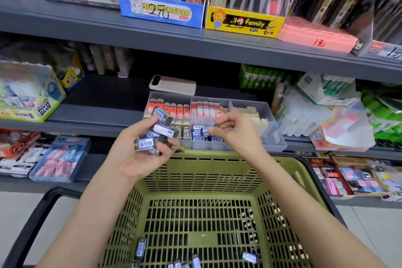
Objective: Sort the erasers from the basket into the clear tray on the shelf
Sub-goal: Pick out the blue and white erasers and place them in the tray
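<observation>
My left hand (139, 152) holds a bunch of several black erasers with blue-and-white sleeves (161, 130) above the far rim of the green basket (208, 159). My right hand (237, 132) pinches a single such eraser (207, 130) over the front middle of the clear tray (274, 137) on the shelf. The tray's compartments hold red-and-white erasers, beige erasers, 2B erasers and a row of blue-sleeved ones. Several more blue-sleeved erasers (141, 248) lie on the basket floor.
A pink-white power bank (174, 85) lies on the shelf behind the tray. A glue box (28, 98) stands at the left, glue sticks and plastic packs (339, 115) at the right. The shelf above carries blue and yellow display boxes. The basket's black handle (32, 224) curves at left.
</observation>
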Motion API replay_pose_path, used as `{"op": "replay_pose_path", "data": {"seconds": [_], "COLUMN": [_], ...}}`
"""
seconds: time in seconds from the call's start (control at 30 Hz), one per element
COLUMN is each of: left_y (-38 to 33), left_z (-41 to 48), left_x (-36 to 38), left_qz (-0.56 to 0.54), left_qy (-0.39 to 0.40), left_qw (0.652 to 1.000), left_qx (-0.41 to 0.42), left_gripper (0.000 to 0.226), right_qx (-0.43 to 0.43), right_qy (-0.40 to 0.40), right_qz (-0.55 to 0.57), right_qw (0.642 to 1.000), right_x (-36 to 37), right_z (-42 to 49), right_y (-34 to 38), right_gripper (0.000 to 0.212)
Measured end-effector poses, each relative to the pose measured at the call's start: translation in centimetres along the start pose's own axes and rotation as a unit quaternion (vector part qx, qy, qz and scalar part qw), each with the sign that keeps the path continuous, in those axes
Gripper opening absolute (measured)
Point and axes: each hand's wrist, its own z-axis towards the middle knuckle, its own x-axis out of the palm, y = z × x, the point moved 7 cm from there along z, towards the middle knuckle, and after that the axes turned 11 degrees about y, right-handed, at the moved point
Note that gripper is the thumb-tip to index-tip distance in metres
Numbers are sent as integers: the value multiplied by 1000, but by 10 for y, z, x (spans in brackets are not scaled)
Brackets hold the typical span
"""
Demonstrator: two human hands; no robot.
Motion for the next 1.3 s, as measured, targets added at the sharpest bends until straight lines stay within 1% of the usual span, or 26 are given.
{"op": "replay_pose_path", "data": {"seconds": [0.1, 0.2, 0.3, 0.37, 0.43, 0.5, 0.57, 0.63, 0.67, 0.7, 0.73, 0.77, 0.8, 0.83, 0.87, 0.9, 1.0, 1.1, 1.17, 1.23, 1.27, 1.3], "left_y": [-8, -8, -4, 1, 4, 8, 11, 13, 14, 15, 16, 17, 18, 18, 19, 19, 18, 19, 20, 19, 18, 16], "left_z": [2, 5, 8, 10, 11, 12, 13, 13, 13, 13, 13, 14, 13, 13, 13, 13, 12, 13, 13, 12, 12, 11], "left_x": [0, -2, -5, -8, -11, -12, -12, -14, -14, -15, -15, -14, -14, -14, -14, -15, -17, -17, -16, -15, -14, -15], "left_qz": [-2, 7, 21, 34, 55, 70, 80, 90, 95, 99, 101, 102, 103, 105, 108, 112, 130, 136, 128, 126, 123, 116], "left_qy": [-3, -5, -5, -9, -14, -18, -23, -39, -44, -46, -46, -44, -42, -41, -43, -47, -64, -72, -67, -59, -58, -60], "left_qw": [1000, 1000, 1000, 999, 998, 997, 996, 994, 994, 993, 993, 993, 993, 993, 992, 992, 989, 988, 989, 990, 990, 991], "left_qx": [14, 15, 3, -8, -16, -23, -33, -37, -38, -40, -41, -42, -43, -43, -43, -41, -36, -34, -36, -31, -26, -20], "left_gripper": [64, 58, 54, 55, 55, 54, 44, 21, 16, 17, 17, 18, 18, 18, 18, 17, 17, 25, 25, 22, 21, 19], "right_qx": [21, 29, 25, 16, -4, -25, -52, -77, -90, -102, -109, -110, -110, -108, -103, -96, -78, -88, -89, -75, -64, -50], "right_qy": [40, 73, 88, 95, 95, 95, 104, 79, 53, 40, 52, 80, 105, 119, 124, 125, 118, 99, 77, 41, 24, 18], "right_qz": [-52, -91, -95, -116, -171, -202, -227, -259, -244, -187, -100, -15, 45, 76, 90, 100, 97, 65, 73, 103, 97, 61], "right_qw": [998, 993, 991, 989, 981, 975, 967, 960, 964, 976, 988, 991, 987, 984, 983, 982, 985, 989, 990, 991, 993, 997], "right_x": [10, 21, 26, 27, 27, 27, 28, 26, 23, 22, 23, 27, 32, 37, 39, 40, 38, 35, 28, 10, -1, -8], "right_z": [12, 17, 18, 17, 16, 14, 12, 8, 4, -1, -6, -12, -17, -21, -24, -25, -25, -24, -22, -14, -9, -4], "right_y": [-3, -1, 0, 0, 1, 1, 5, 12, 18, 26, 34, 41, 47, 52, 55, 56, 59, 59, 56, 47, 41, 36], "right_gripper": [19, 15, 20, 17, 27, 38, 41, 41, 43, 46, 49, 46, 36, 22, 13, 11, 15, 10, 15, 21, 23, 23]}}
